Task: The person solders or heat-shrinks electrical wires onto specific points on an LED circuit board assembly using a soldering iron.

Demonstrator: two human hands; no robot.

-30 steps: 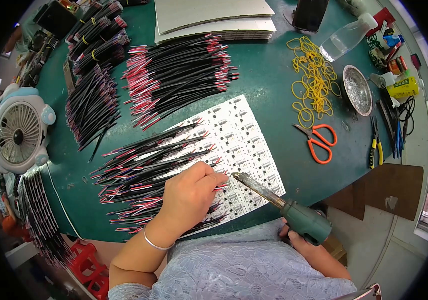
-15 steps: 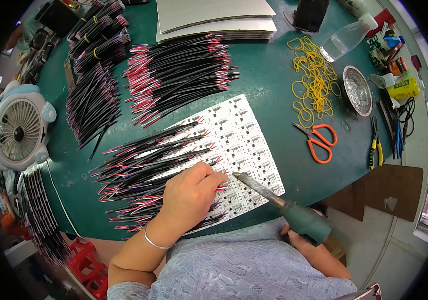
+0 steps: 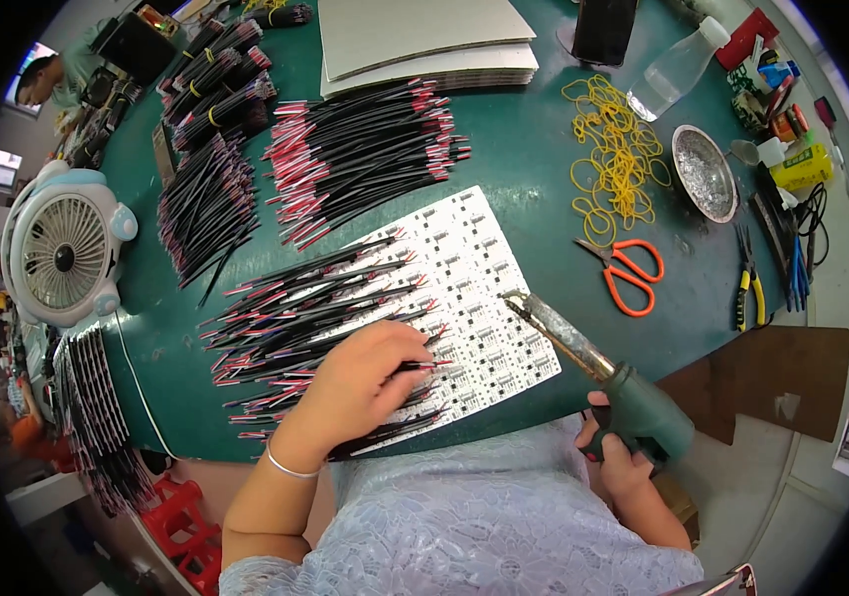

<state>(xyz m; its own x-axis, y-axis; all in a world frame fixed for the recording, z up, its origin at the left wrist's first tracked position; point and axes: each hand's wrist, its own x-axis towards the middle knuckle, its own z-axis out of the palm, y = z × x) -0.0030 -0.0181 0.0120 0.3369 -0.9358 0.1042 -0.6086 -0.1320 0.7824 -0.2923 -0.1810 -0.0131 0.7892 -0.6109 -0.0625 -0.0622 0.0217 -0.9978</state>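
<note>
My right hand (image 3: 625, 469) grips the green handle of a soldering gun (image 3: 648, 415). Its metal tip points up and left, over the right part of a white circuit board panel (image 3: 489, 258). Above the panel's lower left, my left hand (image 3: 360, 372) has thumb and fingers closed around a black wire (image 3: 411, 367) with stripped red and white ends. Many similar black cables (image 3: 290, 303) lie in rows across the panel, their tips among small dark components. My palm hides some of them.
Cable bundles (image 3: 370, 149) lie behind the panel, near white boards (image 3: 424, 35). To the right are yellow rubber bands (image 3: 618, 149), orange-handled scissors (image 3: 631, 276), a metal bowl (image 3: 705, 174), pliers (image 3: 748, 283) and a bottle (image 3: 678, 72). A fan (image 3: 62, 248) stands left.
The soldering gun's tip has lifted away from my left fingers, moving up and right. My left hand has shifted slightly left and its fingers have loosened a little. The whole view has shifted slightly.
</note>
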